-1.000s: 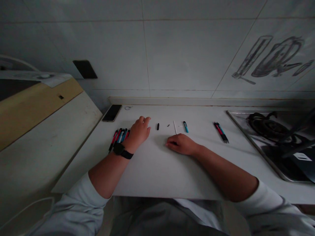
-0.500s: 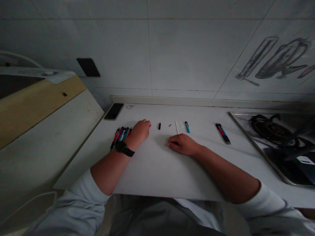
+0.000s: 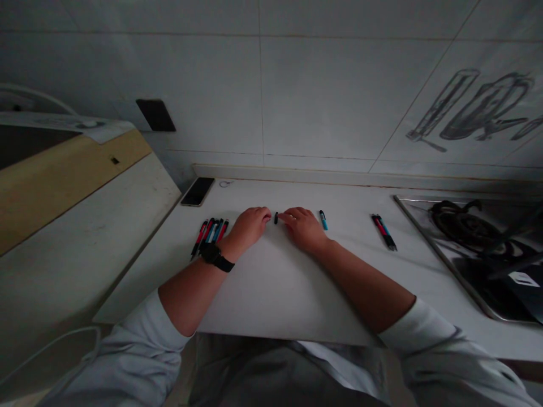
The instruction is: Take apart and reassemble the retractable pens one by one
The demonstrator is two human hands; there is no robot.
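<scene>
My left hand, with a black watch on its wrist, rests on the counter with its fingers curled in; whatever they may hold is hidden. Just right of it is a short black pen part. The fingertips of my right hand meet this part from the right, thumb and fingers drawn together. A short blue and black pen barrel lies to the right of that hand. Beside my left wrist is a row of several red, blue and black pens.
Two pens lie further right, near a steel gas stove. A phone and a small ring-like item are at the back left. A white cabinet-like box borders the left side, and a tiled wall stands behind.
My right hand has moved forward and left to the black pen part, covering where the thin white refill and a tiny brown piece lay. My left hand has shifted slightly right.
</scene>
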